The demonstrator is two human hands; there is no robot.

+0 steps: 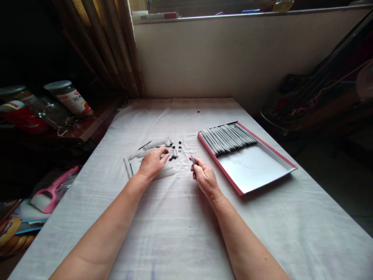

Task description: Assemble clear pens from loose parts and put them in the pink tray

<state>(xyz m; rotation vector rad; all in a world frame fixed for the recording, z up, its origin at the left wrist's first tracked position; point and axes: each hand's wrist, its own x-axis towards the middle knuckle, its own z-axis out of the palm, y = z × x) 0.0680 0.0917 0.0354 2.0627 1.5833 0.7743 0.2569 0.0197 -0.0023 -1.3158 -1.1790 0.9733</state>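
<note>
My right hand (205, 177) is closed around a pen (192, 158), whose grey tip end points up and away from me. Over a loose pile of pen parts hovers or rests my left hand (154, 161), its thumb and fingertips drawn together; whatever is between them is too small to name. The pile has clear pen barrels (167, 172), thin dark refills (145, 145) and several small black plugs (180, 142). To the right, a shallow red-edged box lid (243, 177) holds a row of pens (229, 139) with black ends, packed side by side.
A white cloth (175, 225) covers the table. A small red piece (198, 111) lies toward the back. On the left are a side table with jars (70, 97) and a pink-handled item (54, 190). Wall (210, 58) and curtain (101, 42) stand behind.
</note>
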